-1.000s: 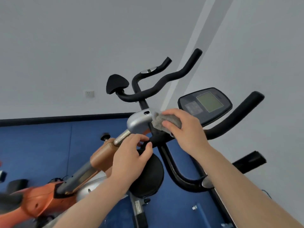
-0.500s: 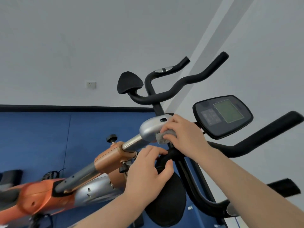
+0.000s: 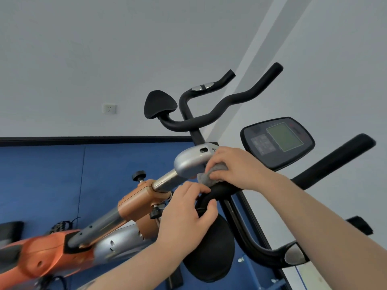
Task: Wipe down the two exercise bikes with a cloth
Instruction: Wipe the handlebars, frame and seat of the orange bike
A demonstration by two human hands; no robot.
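Cloth (image 3: 211, 174): bunched under right hand (image 3: 236, 168) fingers, against silver housing (image 3: 189, 162)
Handlebar (image 3: 330, 162): long axis runs up-right
Left hand (image 3: 188, 212): grips bar below

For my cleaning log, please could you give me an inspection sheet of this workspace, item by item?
Surface: blue floor, partly hidden by the bikes.
Job's things: grey cloth pressed where the silver cover meets the black handlebar; console off.
Clutter: small pale bits on the floor, bottom right, too small to tell.
Grippers: right hand holds the cloth; left hand grips the handlebar.
Cables: black wire near the orange frame.
Surroundings: white wall, wall socket, second bike's handlebar behind.
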